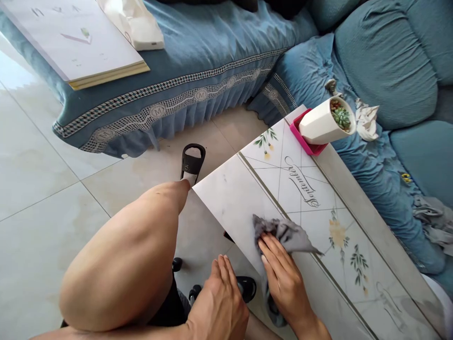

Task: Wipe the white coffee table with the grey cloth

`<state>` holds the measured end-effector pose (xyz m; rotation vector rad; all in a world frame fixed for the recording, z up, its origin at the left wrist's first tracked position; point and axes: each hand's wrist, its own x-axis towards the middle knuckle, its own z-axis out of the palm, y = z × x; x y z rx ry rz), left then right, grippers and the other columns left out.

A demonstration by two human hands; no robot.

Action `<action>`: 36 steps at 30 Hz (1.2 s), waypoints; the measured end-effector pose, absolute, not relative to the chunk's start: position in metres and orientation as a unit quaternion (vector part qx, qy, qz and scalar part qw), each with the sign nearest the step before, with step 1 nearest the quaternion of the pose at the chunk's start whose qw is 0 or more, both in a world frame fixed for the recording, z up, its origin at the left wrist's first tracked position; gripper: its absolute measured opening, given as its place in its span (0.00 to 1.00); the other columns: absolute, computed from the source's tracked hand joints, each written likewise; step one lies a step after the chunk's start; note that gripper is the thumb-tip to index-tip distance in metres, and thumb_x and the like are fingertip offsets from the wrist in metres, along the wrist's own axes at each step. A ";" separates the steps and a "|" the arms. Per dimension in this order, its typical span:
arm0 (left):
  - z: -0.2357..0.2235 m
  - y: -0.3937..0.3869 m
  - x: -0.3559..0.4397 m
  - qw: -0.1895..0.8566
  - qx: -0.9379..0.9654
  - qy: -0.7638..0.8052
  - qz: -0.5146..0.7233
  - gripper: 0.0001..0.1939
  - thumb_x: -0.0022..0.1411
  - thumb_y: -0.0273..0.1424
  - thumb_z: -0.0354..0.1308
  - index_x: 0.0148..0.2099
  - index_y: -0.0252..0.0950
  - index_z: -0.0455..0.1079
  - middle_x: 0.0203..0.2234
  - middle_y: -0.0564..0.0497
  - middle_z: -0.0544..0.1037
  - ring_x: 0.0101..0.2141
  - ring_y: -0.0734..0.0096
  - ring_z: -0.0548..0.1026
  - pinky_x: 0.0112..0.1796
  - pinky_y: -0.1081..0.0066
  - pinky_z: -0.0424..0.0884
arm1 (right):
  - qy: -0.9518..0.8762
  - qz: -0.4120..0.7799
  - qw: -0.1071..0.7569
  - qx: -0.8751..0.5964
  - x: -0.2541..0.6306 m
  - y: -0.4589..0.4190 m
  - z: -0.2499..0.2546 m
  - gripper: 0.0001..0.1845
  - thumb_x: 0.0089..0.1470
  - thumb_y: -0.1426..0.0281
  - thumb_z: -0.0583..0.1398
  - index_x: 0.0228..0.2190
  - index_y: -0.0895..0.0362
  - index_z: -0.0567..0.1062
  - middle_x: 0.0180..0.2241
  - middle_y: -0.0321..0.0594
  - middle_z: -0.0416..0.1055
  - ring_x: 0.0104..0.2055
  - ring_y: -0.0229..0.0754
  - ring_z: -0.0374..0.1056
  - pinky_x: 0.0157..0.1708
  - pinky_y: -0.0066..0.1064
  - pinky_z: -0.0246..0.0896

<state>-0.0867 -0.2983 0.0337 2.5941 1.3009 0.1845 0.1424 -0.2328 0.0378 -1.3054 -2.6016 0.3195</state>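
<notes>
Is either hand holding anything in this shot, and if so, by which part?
The right hand holds a grey cloth by its bunched middle, pressing it against the tiled tabletop. The left hand shows nothing held.

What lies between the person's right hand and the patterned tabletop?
A grey cloth lies there, pressed under the right hand against the patterned tabletop, as the head view shows.

Grey cloth (288, 236) partly under the right hand (285, 278) — tabletop (233, 198) cut off below, black slipper (193, 160) behind the knee (166, 203)
</notes>
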 end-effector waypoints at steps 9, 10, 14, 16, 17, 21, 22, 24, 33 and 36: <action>0.033 -0.298 -0.087 0.120 0.886 0.445 0.052 0.26 0.70 0.40 0.61 0.54 0.19 0.85 0.53 0.16 0.82 0.52 0.32 0.85 0.49 0.45 0.79 | -0.899 0.126 0.142 -0.394 0.058 -0.174 0.034 0.38 0.75 0.81 0.56 0.78 0.51 0.59 0.71 0.44 0.71 0.75 0.53 0.65 0.70 0.52 0.71; 0.032 -0.299 -0.087 0.113 0.885 0.449 0.049 0.26 0.70 0.40 0.62 0.54 0.20 0.85 0.52 0.17 0.82 0.51 0.33 0.85 0.49 0.46 0.79 | -0.901 0.130 0.140 -0.389 0.053 -0.167 0.034 0.37 0.75 0.81 0.55 0.78 0.51 0.60 0.71 0.44 0.70 0.75 0.53 0.64 0.71 0.52 0.70; 0.029 -0.304 -0.088 0.088 0.882 0.459 0.061 0.25 0.70 0.39 0.61 0.54 0.21 0.85 0.53 0.19 0.83 0.53 0.34 0.85 0.50 0.46 0.78 | -0.892 0.122 0.121 -0.419 0.107 -0.203 0.032 0.37 0.74 0.80 0.57 0.78 0.48 0.60 0.72 0.43 0.70 0.75 0.54 0.64 0.70 0.53 0.71; 0.029 -0.306 -0.091 0.089 0.885 0.451 0.075 0.26 0.71 0.39 0.60 0.55 0.21 0.85 0.54 0.19 0.83 0.54 0.34 0.84 0.51 0.46 0.77 | -0.877 0.094 0.114 -0.458 0.159 -0.242 0.031 0.37 0.74 0.78 0.57 0.78 0.47 0.62 0.70 0.44 0.72 0.73 0.55 0.68 0.68 0.54 0.73; 0.029 -0.307 -0.093 0.094 0.886 0.447 0.080 0.26 0.71 0.39 0.59 0.55 0.22 0.85 0.54 0.20 0.83 0.54 0.35 0.84 0.52 0.46 0.77 | -0.868 0.081 0.109 -0.478 0.182 -0.259 0.031 0.35 0.75 0.77 0.57 0.77 0.47 0.63 0.70 0.45 0.72 0.72 0.56 0.69 0.68 0.54 0.74; 0.026 -0.307 -0.102 0.121 0.884 0.447 0.067 0.26 0.71 0.39 0.60 0.59 0.23 0.84 0.57 0.21 0.82 0.57 0.37 0.82 0.54 0.47 0.76 | -0.828 0.053 0.099 -0.550 0.210 -0.262 0.025 0.33 0.78 0.69 0.55 0.78 0.46 0.60 0.74 0.46 0.66 0.75 0.58 0.64 0.70 0.58 0.70; 0.024 -0.307 -0.103 0.127 0.883 0.448 0.058 0.26 0.71 0.39 0.60 0.59 0.23 0.83 0.58 0.21 0.81 0.57 0.36 0.82 0.54 0.47 0.77 | -0.821 0.053 0.102 -0.560 0.197 -0.244 0.021 0.33 0.79 0.68 0.54 0.79 0.47 0.59 0.76 0.46 0.63 0.76 0.58 0.62 0.71 0.60 0.68; 0.019 -0.306 -0.105 0.144 0.884 0.443 0.036 0.26 0.69 0.37 0.62 0.60 0.23 0.83 0.59 0.20 0.81 0.57 0.36 0.82 0.53 0.47 0.78 | -0.820 0.059 0.114 -0.558 0.151 -0.190 0.011 0.32 0.80 0.66 0.53 0.79 0.51 0.58 0.77 0.49 0.60 0.79 0.58 0.57 0.74 0.61 0.63; -0.007 -0.282 -0.091 0.269 0.875 0.393 -0.086 0.22 0.71 0.22 0.56 0.61 0.29 0.83 0.56 0.23 0.82 0.52 0.45 0.84 0.45 0.59 0.77 | -0.865 0.100 0.109 -0.479 0.018 -0.122 0.028 0.31 0.77 0.69 0.55 0.76 0.57 0.65 0.77 0.44 0.60 0.80 0.52 0.55 0.76 0.49 0.61; -0.023 -0.283 -0.088 0.319 0.848 0.410 -0.109 0.24 0.70 0.18 0.53 0.61 0.29 0.83 0.52 0.27 0.84 0.47 0.51 0.84 0.41 0.65 0.72 | -0.845 0.051 0.101 -0.522 0.098 -0.208 0.016 0.33 0.76 0.69 0.55 0.77 0.49 0.63 0.76 0.41 0.64 0.77 0.52 0.61 0.69 0.48 0.72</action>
